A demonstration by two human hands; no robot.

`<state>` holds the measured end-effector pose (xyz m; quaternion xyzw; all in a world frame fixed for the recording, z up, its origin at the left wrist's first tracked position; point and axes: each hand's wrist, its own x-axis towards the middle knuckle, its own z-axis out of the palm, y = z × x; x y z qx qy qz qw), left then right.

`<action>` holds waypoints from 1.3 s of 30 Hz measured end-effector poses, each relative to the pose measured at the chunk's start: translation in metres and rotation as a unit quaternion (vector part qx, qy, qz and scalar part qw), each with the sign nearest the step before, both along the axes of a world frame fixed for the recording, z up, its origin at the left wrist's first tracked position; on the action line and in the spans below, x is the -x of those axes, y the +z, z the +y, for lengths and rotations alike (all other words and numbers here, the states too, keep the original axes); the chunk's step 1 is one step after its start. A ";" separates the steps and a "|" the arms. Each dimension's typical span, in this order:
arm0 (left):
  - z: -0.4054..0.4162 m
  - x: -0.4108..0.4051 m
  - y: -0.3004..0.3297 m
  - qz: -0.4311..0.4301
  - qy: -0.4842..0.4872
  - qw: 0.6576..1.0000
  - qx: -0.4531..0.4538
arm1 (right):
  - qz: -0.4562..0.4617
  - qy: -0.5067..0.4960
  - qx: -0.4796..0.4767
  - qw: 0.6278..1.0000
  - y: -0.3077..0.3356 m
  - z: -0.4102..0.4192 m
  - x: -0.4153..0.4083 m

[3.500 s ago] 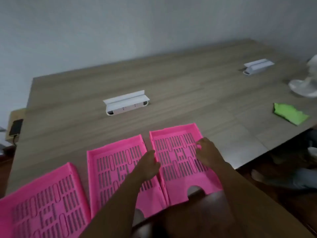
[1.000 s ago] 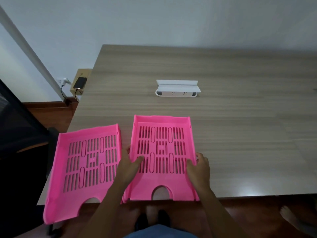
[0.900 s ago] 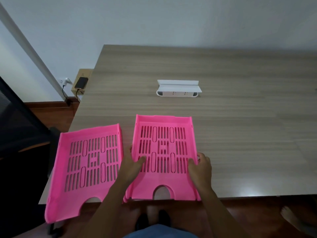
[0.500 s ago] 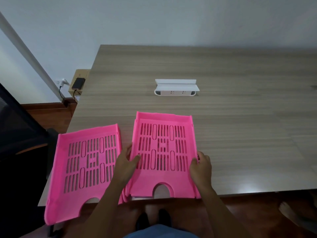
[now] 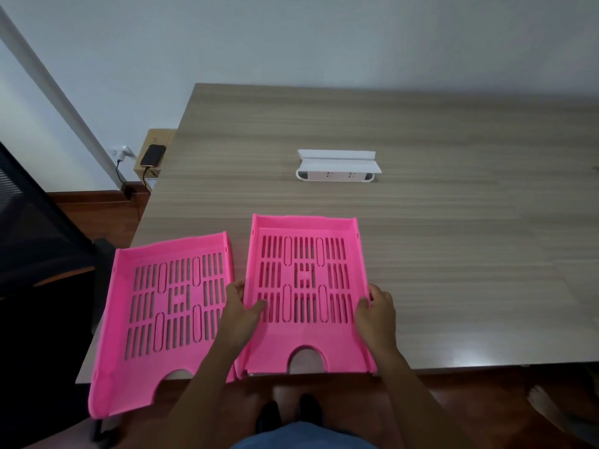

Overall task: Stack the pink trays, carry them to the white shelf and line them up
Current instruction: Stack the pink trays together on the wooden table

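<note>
While both hands close on it from either side, the right-hand pink tray [image 5: 304, 293] lies flat near the front edge of the wooden worktop [image 5: 453, 241], its notched front end toward the person. A second rim shows beneath its front left corner, so it seems to sit on another tray, though how many lie under it cannot be told. The left hand [image 5: 240, 314] has its grip round the tray's left wall, thumb laid inside on the slotted floor and fingers [image 5: 234, 288] curled on the outside. The right hand [image 5: 376, 311] clasps the right wall in the same way, its fingers wrapped over the rim. The left pink tray [image 5: 162, 319] lies just beside it, turned slightly askew, with its front end hanging past the worktop's edge; the left forearm crosses its near right corner. Farther back on the worktop, well apart from the trays, sits a white power strip [image 5: 337, 166]. Beyond the worktop's left edge a phone [image 5: 153, 155] rests on a cardboard box [image 5: 158, 137], with a cable running from it.
</note>
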<state>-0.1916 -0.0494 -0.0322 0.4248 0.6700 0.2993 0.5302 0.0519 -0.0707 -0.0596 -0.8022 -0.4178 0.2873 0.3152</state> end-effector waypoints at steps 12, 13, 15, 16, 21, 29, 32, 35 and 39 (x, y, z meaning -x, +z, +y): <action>-0.004 0.001 -0.006 0.042 -0.053 0.998 0.006 | 0.077 0.015 0.027 0.997 -0.002 0.002 -0.003; -0.002 0.000 -0.002 0.041 -0.056 0.998 0.005 | 0.079 0.015 0.028 0.996 -0.001 0.002 -0.003; 0.001 -0.003 0.006 0.039 -0.063 0.997 0.002 | 0.079 0.011 0.030 0.996 -0.001 0.001 -0.003; 0.002 -0.005 0.008 0.039 -0.064 0.997 0.004 | 0.077 0.008 0.029 0.997 -0.001 0.000 -0.003; 0.000 -0.014 0.003 0.057 -0.061 0.996 0.007 | 0.064 0.012 0.041 0.997 0.000 0.000 -0.009; 0.003 -0.019 0.000 0.051 -0.053 0.997 0.006 | 0.057 0.036 0.054 0.996 0.007 0.021 -0.019; 0.006 -0.020 0.002 0.049 -0.057 0.997 0.007 | 0.048 0.026 0.040 0.998 0.010 0.024 -0.020; 0.007 -0.016 0.003 0.057 -0.050 0.997 -0.005 | 0.027 -0.001 -0.021 0.999 0.018 0.022 -0.013; 0.004 -0.002 0.004 0.053 -0.017 0.998 -0.036 | 0.017 0.008 -0.090 0.996 0.035 0.029 0.017</action>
